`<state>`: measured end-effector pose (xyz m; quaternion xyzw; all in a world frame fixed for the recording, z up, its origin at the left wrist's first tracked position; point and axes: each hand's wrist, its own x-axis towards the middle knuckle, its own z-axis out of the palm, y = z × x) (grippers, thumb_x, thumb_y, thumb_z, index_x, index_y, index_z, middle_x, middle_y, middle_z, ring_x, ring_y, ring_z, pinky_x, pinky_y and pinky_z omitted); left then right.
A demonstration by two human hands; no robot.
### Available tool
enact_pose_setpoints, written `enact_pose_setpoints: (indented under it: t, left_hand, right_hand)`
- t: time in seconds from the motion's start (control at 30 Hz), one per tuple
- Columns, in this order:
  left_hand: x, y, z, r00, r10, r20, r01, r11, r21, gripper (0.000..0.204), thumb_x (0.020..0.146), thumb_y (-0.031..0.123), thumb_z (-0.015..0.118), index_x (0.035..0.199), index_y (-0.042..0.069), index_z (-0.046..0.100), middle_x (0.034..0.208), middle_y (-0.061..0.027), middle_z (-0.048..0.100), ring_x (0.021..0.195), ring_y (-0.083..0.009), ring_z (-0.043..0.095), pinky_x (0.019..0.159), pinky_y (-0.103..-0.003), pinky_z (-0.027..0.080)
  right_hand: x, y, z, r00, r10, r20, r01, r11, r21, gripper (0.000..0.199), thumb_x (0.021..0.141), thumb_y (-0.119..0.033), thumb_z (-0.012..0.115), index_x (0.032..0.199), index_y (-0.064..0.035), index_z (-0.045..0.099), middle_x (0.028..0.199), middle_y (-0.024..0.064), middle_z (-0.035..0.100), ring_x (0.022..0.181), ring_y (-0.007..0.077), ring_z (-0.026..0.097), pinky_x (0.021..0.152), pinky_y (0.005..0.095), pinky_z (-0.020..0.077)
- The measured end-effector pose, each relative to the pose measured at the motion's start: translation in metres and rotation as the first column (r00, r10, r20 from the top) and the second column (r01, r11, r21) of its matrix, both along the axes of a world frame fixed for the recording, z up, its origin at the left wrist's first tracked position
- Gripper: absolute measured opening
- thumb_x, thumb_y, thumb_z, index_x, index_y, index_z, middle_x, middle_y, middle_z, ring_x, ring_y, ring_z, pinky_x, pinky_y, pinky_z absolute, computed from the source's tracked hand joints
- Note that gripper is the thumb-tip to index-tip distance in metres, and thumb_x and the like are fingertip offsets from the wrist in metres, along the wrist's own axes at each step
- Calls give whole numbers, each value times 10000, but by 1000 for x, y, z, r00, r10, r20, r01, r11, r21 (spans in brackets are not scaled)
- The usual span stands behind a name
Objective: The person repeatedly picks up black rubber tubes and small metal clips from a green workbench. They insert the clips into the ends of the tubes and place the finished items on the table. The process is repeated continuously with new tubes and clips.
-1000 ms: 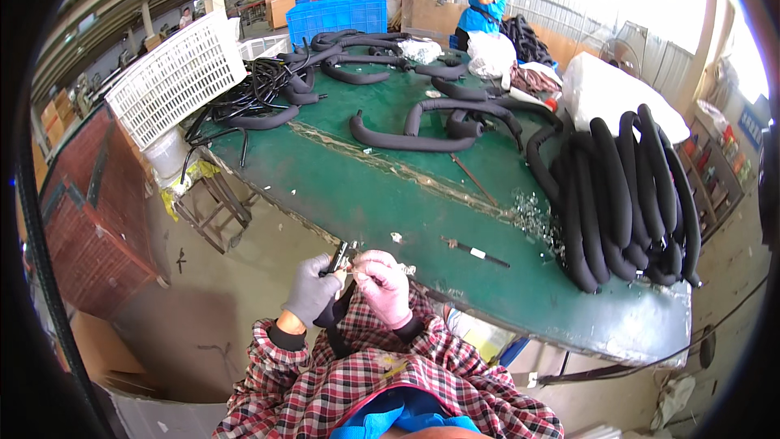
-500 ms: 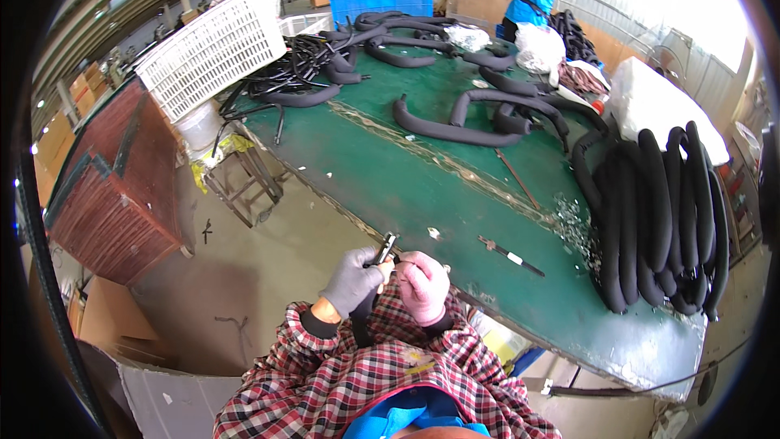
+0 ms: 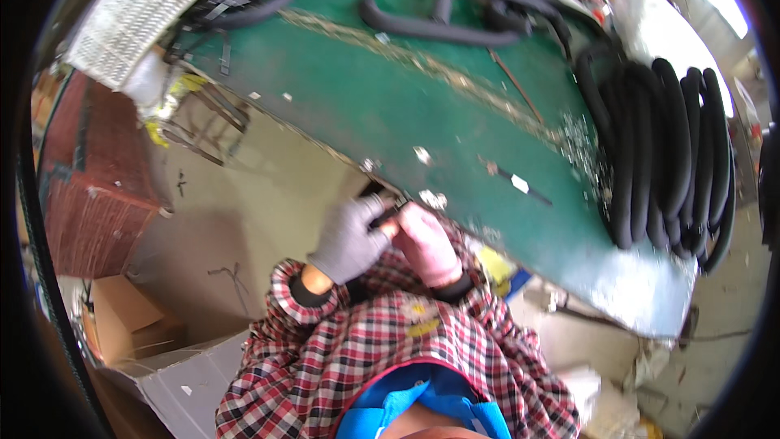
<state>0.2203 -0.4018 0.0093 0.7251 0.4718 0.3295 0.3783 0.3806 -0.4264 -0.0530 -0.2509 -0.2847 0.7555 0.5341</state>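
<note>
At the green desk (image 3: 422, 106) near edge, open floor at 9 o'clock, left hand (image 3: 351, 237) and right hand (image 3: 422, 242) fingers close around a small dark tool (image 3: 387, 210), blurred.

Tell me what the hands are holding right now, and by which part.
Left hand and right hand together pinch a small dark slender tool by its lower end; its exact kind cannot be told.
</note>
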Motion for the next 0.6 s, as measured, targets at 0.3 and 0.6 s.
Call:
enact_pose_setpoints:
  t: [0.3,0.6]
  left_hand:
    - [8,5,2,999,-2,42,6,996,-92,216,835,56,765,1036,-11,721,769,-124,715,691,-159,694,643,-290,533]
    - [9,17,-5,997,-2,73,14,987,-159,243,838,54,768,1061,-29,717,791,-121,724,706,-155,694,661,-282,544]
  right_hand:
    - [-7,-5,0,992,-130,-10,128,984,-121,287,982,-266,706,1117,-13,684,1018,-30,658,950,71,572,898,256,461]
    - [-6,-1,1,980,-200,2,199,973,-116,298,980,-285,697,1110,-18,682,1020,-16,667,939,84,572,892,270,461]
